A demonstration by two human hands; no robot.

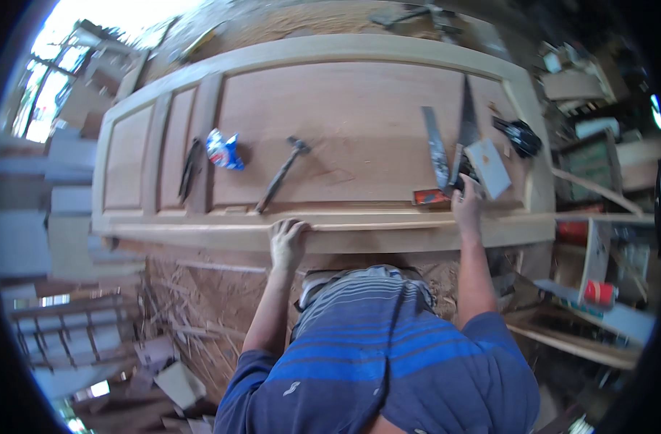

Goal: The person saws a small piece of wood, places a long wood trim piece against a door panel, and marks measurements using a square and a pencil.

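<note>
A large panelled wooden door [330, 87] lies flat in front of me. My left hand [287, 242] is at its near edge, fingers curled over a thin wooden strip [388, 225] that runs to the right along that edge. My right hand [468, 206] reaches in among tools at the right, thumb and fingers closed on a small dark thing I cannot make out. Around it are a flat metal blade [435, 145], a saw blade [468, 112], a pale rectangular board [489, 168] and an orange-red box [429, 197]. A hammer [282, 175] lies in the middle of the panel.
A blue-and-white packet [224, 150] and a dark slim tool [190, 170] lie toward the left of the door. Something black and crumpled [520, 137] sits near its right end. Wood scraps [207, 336] litter the floor, and a cluttered shelf with a red can [599, 294] stands right.
</note>
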